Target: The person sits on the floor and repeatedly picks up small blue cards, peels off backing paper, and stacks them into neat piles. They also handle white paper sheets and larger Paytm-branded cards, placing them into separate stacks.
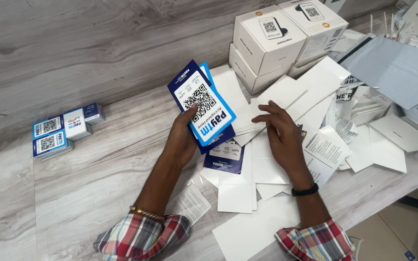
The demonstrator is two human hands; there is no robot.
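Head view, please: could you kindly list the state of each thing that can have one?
left hand: gripping a fanned stack of blue-and-white cards
right hand: flat on loose white cards
white boxes: closed, stacked
small blue-and-white stacks: lying by the wall
grey mailer bag: lying flat

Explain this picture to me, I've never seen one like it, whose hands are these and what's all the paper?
There is one picture, taken by a camera worn on a person's head and looking down, so the two arms in checked sleeves are that person's own. The left hand holds up a small stack of blue and white cards with square code patterns. The right hand rests flat, fingers spread, on a loose pile of white paper sheets covering the grey wood-look table. At the far left lies a small stack of similar cards. White boxes stand at the back, with grey mailing bags to the right.
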